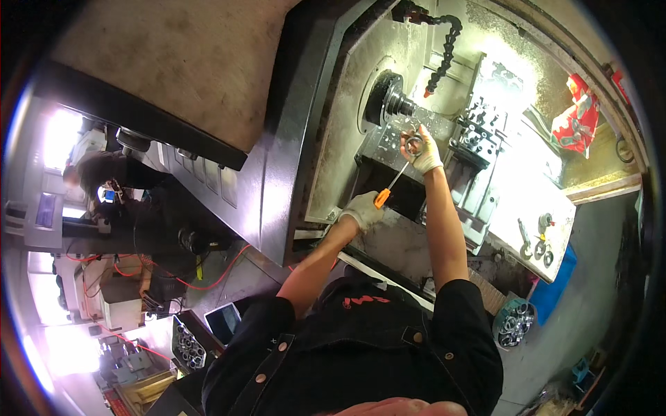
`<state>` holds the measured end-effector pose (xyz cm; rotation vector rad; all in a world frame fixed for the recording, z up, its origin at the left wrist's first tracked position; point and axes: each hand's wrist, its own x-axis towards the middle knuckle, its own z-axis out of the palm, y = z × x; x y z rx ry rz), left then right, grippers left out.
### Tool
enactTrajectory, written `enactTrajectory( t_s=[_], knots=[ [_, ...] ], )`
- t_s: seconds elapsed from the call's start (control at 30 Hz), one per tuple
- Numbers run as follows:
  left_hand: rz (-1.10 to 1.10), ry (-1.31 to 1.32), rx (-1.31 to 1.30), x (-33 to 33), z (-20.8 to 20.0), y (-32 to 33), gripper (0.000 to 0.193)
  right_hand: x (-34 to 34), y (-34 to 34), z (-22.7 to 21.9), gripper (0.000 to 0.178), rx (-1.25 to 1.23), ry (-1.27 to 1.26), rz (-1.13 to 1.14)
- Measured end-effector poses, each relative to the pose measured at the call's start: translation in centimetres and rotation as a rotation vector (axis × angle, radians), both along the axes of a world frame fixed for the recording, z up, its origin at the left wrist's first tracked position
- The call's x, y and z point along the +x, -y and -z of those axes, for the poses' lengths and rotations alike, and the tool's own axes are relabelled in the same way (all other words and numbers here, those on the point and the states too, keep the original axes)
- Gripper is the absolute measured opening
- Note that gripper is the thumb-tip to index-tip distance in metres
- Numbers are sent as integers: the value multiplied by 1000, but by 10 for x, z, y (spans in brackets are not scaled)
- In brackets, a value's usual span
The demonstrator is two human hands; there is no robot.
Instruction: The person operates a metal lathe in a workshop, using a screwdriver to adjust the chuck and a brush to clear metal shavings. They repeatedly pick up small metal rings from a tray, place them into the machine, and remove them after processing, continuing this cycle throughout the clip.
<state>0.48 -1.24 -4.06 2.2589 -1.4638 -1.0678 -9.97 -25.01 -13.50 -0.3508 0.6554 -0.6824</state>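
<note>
While in pinching right grip (424,152), ring (407,146) beyond orange-handled tool (381,199) in clenched left grip (364,210)

A pale work surface (501,225) on the right of the machine carries a long metal tool (524,238), a short cylindrical part (545,221) and two dark rings (544,254), the rings lying close together near its outer edge. Inside the machine, a slide (477,220) bears a dark block of tool holders (480,133). The floor (598,239) is grey; a teal-rimmed basket (511,303) of metal rings (515,326) sits low by it, its exact support unclear.
</note>
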Motion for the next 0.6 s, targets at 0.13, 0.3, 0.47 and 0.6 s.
enactTrajectory(
  t_s=[0.13,0.3,0.47,0.6],
  knots=[
    [-87,-55,-86,0,10,-1,35,-13,-14,-2,45,-46,7,-40],
    [-116,6,-159,1,7,10,28,-12,-36,-19,37,-244,-242,-44],
    [-140,-39,-121,3,-3,9,33,-14,-45,-22,27,-432,-457,-82],
    [-134,-39,-68,6,16,1,31,-12,-47,-8,24,-689,-830,-128]
  ],
)
